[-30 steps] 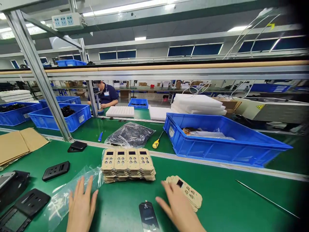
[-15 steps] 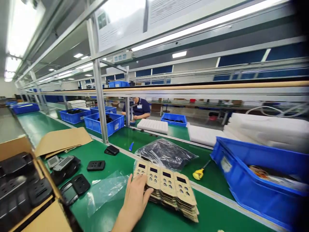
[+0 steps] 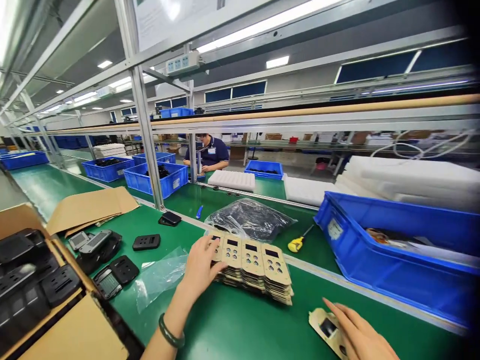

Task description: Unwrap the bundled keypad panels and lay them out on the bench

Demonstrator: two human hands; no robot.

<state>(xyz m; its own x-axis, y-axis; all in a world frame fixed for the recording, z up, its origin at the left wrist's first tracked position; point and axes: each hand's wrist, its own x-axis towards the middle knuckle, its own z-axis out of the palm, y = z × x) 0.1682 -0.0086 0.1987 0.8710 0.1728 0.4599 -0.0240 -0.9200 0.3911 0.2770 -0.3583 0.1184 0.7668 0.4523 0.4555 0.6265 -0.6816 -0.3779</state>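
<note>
Stacks of thin tan panels [image 3: 252, 260], each with a dark rectangular window and several round spots, stand side by side on the green bench. My left hand [image 3: 200, 267] is closed around the leftmost stack, its thumb along the near side and its fingers over the top. Lower right, my right hand [image 3: 360, 330] grips a single tan panel [image 3: 318, 320] of the same kind, held tilted. The fingers partly cover that panel. Behind the stacks lies a clear plastic bag [image 3: 249, 220] with dark contents. A flat clear bag [image 3: 159, 280] lies left of my left hand.
A yellow-handled screwdriver [image 3: 296, 244] lies near a large blue bin [image 3: 397, 265] at right. Black plastic housings [image 3: 116, 275] and a cardboard box [image 3: 82, 330] of black parts are at left. A metal post [image 3: 148, 145] rises from the bench. A co-worker [image 3: 212, 152] sits beyond.
My right hand has come into view at lower right with a tan panel. My left hand stays at the leftmost stack. The whole view has shifted, with the scene sitting higher.
</note>
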